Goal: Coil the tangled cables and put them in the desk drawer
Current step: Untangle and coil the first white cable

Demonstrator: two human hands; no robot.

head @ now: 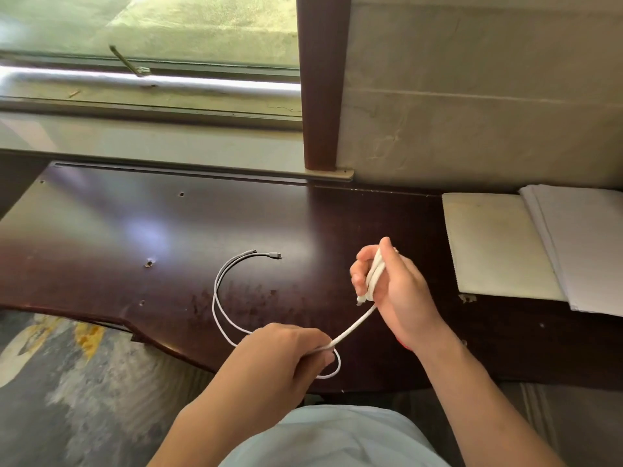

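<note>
Cable [222, 291] is gripped by both hands, left [286, 352] feeding, right [387, 281] holding coils; slack could snag on the bench [101, 230].

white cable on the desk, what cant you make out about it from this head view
- How many turns of the white cable are coiled: the right hand covers them.
- How the left hand grips it: fingers curl under.
- Plug type at the far connector: too small.
- The desk drawer: not in view.
</note>
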